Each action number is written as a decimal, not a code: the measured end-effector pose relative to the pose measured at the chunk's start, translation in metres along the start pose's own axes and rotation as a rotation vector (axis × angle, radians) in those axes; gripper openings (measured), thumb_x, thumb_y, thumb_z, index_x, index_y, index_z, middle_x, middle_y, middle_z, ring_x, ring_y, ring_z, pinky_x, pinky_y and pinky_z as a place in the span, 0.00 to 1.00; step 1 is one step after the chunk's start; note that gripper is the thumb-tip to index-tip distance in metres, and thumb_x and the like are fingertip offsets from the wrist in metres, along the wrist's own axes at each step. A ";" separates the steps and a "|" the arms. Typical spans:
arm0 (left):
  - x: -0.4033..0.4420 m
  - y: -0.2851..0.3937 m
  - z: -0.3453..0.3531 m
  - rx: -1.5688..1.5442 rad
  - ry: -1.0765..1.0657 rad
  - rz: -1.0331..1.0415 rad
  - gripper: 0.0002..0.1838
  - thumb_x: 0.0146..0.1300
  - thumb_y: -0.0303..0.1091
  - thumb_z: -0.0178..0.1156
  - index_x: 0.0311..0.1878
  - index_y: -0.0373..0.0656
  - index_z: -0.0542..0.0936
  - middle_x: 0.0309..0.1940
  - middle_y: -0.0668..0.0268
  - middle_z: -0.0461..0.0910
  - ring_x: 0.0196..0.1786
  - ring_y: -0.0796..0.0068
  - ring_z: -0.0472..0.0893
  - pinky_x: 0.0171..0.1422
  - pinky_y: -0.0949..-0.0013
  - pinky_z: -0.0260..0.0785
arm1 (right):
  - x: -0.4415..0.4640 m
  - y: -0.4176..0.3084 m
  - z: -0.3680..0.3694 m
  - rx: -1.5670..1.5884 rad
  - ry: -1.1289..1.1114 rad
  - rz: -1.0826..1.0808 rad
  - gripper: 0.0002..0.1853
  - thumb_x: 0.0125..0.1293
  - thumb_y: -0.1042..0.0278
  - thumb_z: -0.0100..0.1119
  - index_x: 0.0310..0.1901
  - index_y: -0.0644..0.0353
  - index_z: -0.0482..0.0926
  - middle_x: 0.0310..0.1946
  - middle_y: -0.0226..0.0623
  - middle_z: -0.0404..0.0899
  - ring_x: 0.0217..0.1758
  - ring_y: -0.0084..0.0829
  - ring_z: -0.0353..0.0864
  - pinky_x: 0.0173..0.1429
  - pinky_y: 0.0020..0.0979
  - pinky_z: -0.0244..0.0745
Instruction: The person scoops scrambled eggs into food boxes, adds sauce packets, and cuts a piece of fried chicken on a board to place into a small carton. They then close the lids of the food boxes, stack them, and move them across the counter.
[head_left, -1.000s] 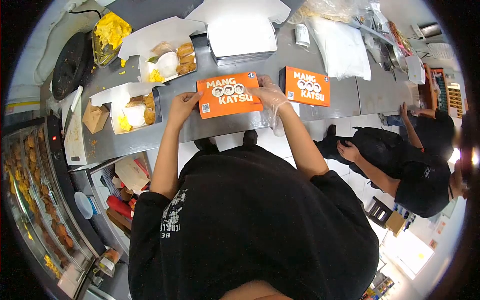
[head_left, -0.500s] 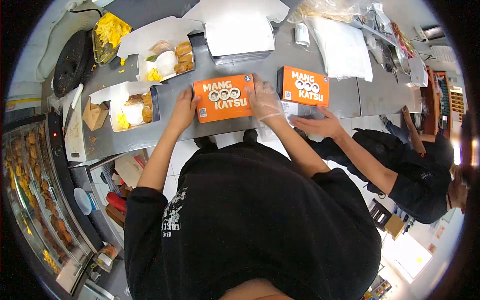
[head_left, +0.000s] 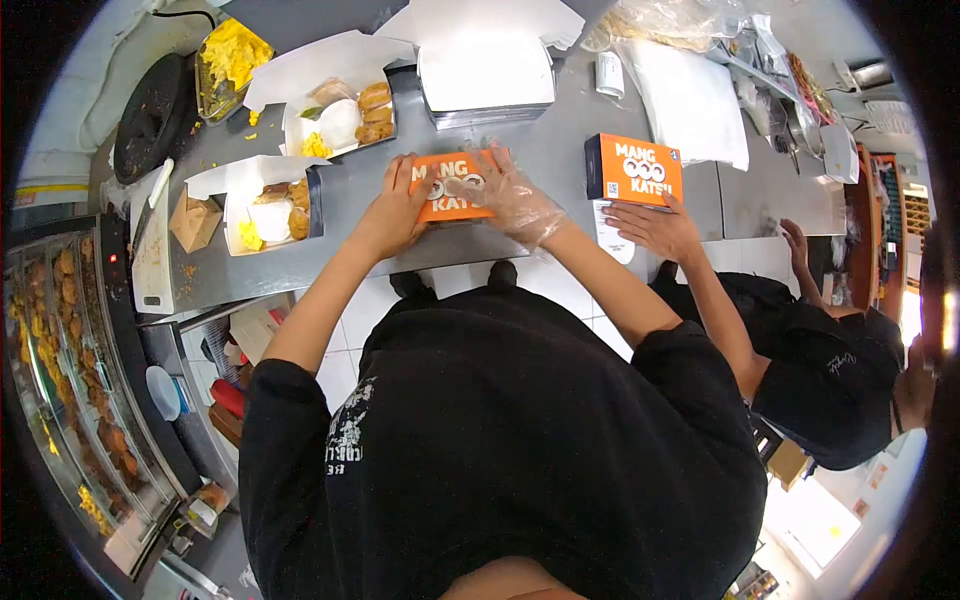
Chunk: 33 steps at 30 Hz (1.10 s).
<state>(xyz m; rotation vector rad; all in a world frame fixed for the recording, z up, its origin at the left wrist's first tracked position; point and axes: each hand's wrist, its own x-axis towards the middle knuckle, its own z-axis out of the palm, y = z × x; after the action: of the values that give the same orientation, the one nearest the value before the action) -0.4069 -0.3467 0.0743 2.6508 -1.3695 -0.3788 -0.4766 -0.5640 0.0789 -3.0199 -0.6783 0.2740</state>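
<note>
A closed orange box (head_left: 452,207) with white lettering lies on the steel counter (head_left: 350,215) in front of me. My bare left hand (head_left: 393,212) grips its left side, with fingers over the top. My right hand (head_left: 512,205), in a clear plastic glove, holds the right side and covers part of the lettering. Left of the box stands an open box (head_left: 272,212) with rice, egg and fried pieces. Another open food box (head_left: 345,112) sits behind it, beside a stack of empty white boxes (head_left: 485,75).
A co-worker's hand (head_left: 655,228) touches the lower edge of a second orange box (head_left: 633,170) at right. White plastic bags (head_left: 685,100) lie behind it. A tray of egg (head_left: 233,60), a dark round pan (head_left: 152,118) and a cutting board (head_left: 152,260) are at left.
My hands have moved over the top of the orange box, hiding more of it. The co-worker's hand has reached in to the second orange box, which has shifted right.
</note>
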 end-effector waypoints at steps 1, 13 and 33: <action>0.001 -0.003 0.003 0.050 -0.001 0.012 0.48 0.50 0.37 0.66 0.71 0.41 0.52 0.69 0.39 0.45 0.72 0.38 0.45 0.72 0.55 0.53 | 0.000 0.006 0.010 -0.026 -0.048 -0.002 0.43 0.54 0.45 0.63 0.70 0.40 0.55 0.72 0.52 0.42 0.74 0.60 0.40 0.75 0.51 0.42; -0.005 -0.008 0.022 -0.126 0.231 0.067 0.58 0.42 0.58 0.70 0.72 0.42 0.51 0.69 0.41 0.47 0.72 0.39 0.47 0.74 0.51 0.48 | 0.019 -0.026 -0.056 -0.094 -0.147 0.009 0.42 0.48 0.43 0.66 0.66 0.43 0.63 0.72 0.46 0.47 0.75 0.47 0.43 0.76 0.50 0.35; -0.076 -0.029 0.056 0.086 0.458 -0.542 0.14 0.53 0.40 0.63 0.45 0.54 0.79 0.54 0.64 0.70 0.56 0.56 0.67 0.57 0.45 0.53 | 0.042 -0.023 -0.085 0.351 0.480 0.038 0.35 0.54 0.62 0.65 0.64 0.55 0.63 0.62 0.46 0.66 0.62 0.48 0.67 0.66 0.43 0.63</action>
<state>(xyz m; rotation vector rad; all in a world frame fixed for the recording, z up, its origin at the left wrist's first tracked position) -0.4422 -0.2684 0.0259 2.8931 -0.5422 0.2399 -0.4336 -0.5247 0.1578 -2.6105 -0.4694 -0.2947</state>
